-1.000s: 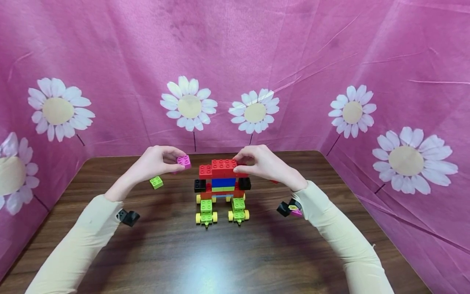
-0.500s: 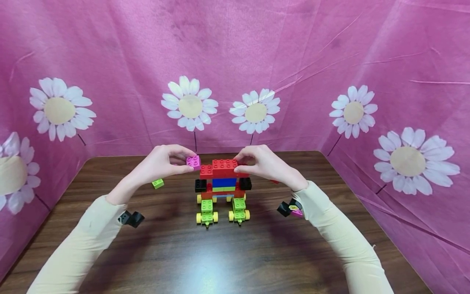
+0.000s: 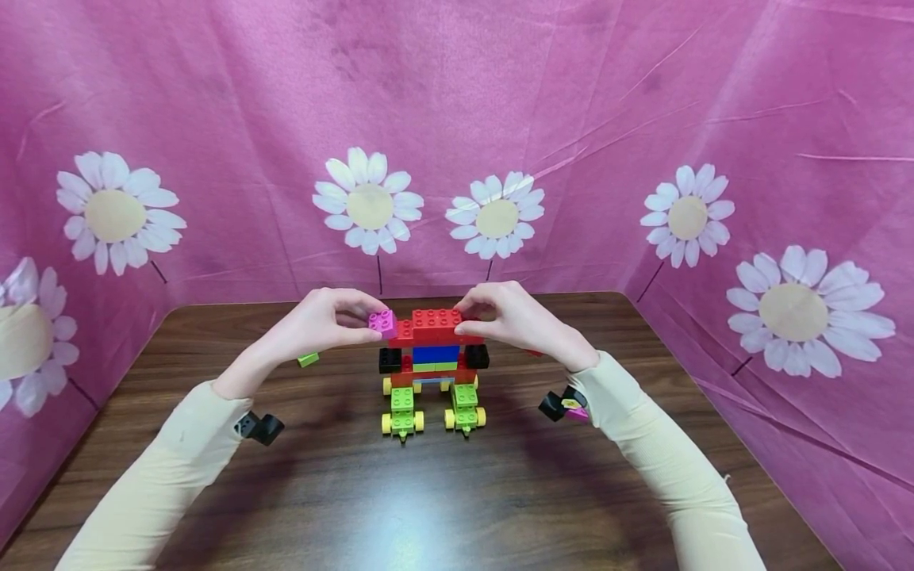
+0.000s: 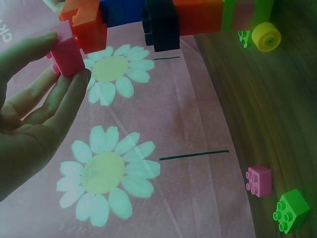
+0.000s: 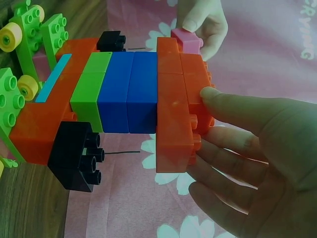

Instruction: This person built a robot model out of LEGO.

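Note:
My left hand (image 3: 321,321) pinches a pink brick (image 3: 382,323) between thumb and fingers at the left end of the model's red upper layer (image 3: 405,331). In the left wrist view this pink brick (image 4: 68,49) sits close against a red brick; whether they are joined I cannot tell. My right hand (image 3: 510,321) holds the right end of the top red brick (image 3: 435,319), with the thumb on its near side. Below are blue bricks (image 5: 142,91), green bricks (image 5: 89,84), a black brick (image 3: 389,361) on each side, and green wheeled bases (image 3: 403,408).
Left of the model, a loose green brick (image 4: 292,212) and a pink brick (image 4: 259,181) lie on the wooden table (image 3: 321,492). A red piece (image 3: 534,353) shows behind my right wrist, and a pink piece (image 3: 577,414) beside that wrist's camera. Pink flowered cloth (image 3: 443,95) surrounds the table.
My left hand has carried the pink brick rightward and then slightly down to the red layer's left end. The right hand keeps its hold, and the model stays in place.

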`<action>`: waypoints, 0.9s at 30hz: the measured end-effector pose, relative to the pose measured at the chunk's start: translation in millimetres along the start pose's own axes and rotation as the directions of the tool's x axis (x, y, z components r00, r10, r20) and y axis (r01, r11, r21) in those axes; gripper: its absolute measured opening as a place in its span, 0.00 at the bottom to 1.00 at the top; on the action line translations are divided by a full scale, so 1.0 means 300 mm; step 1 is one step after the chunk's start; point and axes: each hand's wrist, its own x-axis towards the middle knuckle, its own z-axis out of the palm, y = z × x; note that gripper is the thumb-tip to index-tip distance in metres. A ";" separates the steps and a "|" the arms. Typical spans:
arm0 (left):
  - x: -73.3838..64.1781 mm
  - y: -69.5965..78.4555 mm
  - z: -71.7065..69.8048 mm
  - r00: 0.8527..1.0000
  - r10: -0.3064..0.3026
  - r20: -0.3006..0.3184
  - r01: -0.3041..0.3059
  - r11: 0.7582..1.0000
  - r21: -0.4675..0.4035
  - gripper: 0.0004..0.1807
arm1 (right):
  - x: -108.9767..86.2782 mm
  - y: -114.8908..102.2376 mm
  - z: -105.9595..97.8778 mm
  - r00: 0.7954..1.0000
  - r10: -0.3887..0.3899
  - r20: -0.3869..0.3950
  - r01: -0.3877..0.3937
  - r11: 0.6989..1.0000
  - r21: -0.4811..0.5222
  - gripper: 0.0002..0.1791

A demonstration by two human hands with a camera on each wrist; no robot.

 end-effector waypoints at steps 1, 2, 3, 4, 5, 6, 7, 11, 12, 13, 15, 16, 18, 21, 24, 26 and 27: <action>0.001 -0.002 0.001 1.000 0.000 0.001 0.000 1.000 -0.001 0.19 | 0.000 0.001 0.000 1.000 0.002 0.001 -0.002 1.000 0.000 0.16; 0.001 -0.004 0.001 1.000 0.004 0.000 -0.004 1.000 -0.001 0.19 | 0.001 0.000 0.000 1.000 0.002 0.001 -0.002 1.000 -0.001 0.16; 0.002 -0.004 0.002 1.000 0.005 -0.001 -0.005 1.000 -0.001 0.19 | 0.001 0.000 0.000 1.000 0.003 0.002 -0.003 1.000 0.000 0.16; 0.003 -0.003 0.002 1.000 0.006 -0.001 -0.006 1.000 -0.004 0.19 | 0.002 0.000 0.001 1.000 0.003 0.002 -0.003 1.000 0.000 0.16; 0.004 -0.004 0.003 1.000 0.008 0.000 -0.008 1.000 -0.008 0.19 | 0.002 0.000 0.001 1.000 0.003 0.002 -0.003 1.000 -0.001 0.16; 0.005 -0.004 0.003 1.000 0.012 0.000 -0.012 1.000 -0.012 0.19 | 0.002 0.000 0.001 1.000 0.003 0.003 -0.003 1.000 -0.002 0.16; 0.007 -0.004 0.003 1.000 0.014 0.001 -0.014 1.000 -0.016 0.19 | 0.002 0.000 0.001 1.000 0.004 0.002 -0.004 1.000 -0.004 0.16; 0.011 -0.006 0.009 1.000 0.017 0.004 -0.017 0.999 -0.033 0.18 | 0.002 -0.001 0.001 1.000 0.001 -0.001 -0.001 1.000 -0.011 0.16; 0.011 -0.007 0.011 1.000 0.013 0.002 -0.012 0.999 -0.037 0.18 | 0.002 0.000 0.001 1.000 0.001 -0.001 -0.001 1.000 -0.011 0.16; 0.012 -0.007 0.013 1.000 0.004 -0.001 -0.004 0.999 -0.038 0.18 | 0.002 0.000 0.001 1.000 0.000 -0.001 0.000 1.000 -0.011 0.15; 0.012 -0.007 0.017 1.000 -0.008 -0.010 0.008 0.999 -0.039 0.18 | 0.002 0.000 0.002 1.000 -0.001 -0.002 0.001 1.000 -0.010 0.16; 0.013 -0.008 0.019 1.000 -0.012 -0.016 0.012 0.999 -0.038 0.18 | 0.002 -0.001 0.001 1.000 -0.002 -0.002 0.002 1.000 -0.012 0.16; 0.014 -0.007 0.022 0.999 -0.019 -0.026 0.018 0.999 -0.037 0.17 | 0.002 -0.001 0.002 1.000 0.000 -0.001 0.000 1.000 -0.015 0.16; 0.016 -0.007 0.025 0.999 -0.013 -0.037 0.012 1.000 -0.023 0.17 | 0.003 0.000 0.002 1.000 0.005 -0.002 -0.005 1.000 -0.019 0.16; 0.018 -0.006 0.028 0.999 0.003 -0.046 -0.003 1.000 0.008 0.17 | 0.003 0.002 0.003 1.000 0.010 -0.001 -0.010 1.000 -0.016 0.16; 0.019 -0.003 0.029 0.999 0.016 -0.050 -0.014 0.999 0.033 0.17 | 0.003 0.003 0.003 1.000 0.010 -0.002 -0.010 1.000 -0.015 0.15; 0.020 0.000 0.029 0.998 0.021 -0.052 -0.019 0.999 0.044 0.17 | 0.003 0.003 0.003 1.000 0.009 -0.002 -0.009 1.000 -0.015 0.15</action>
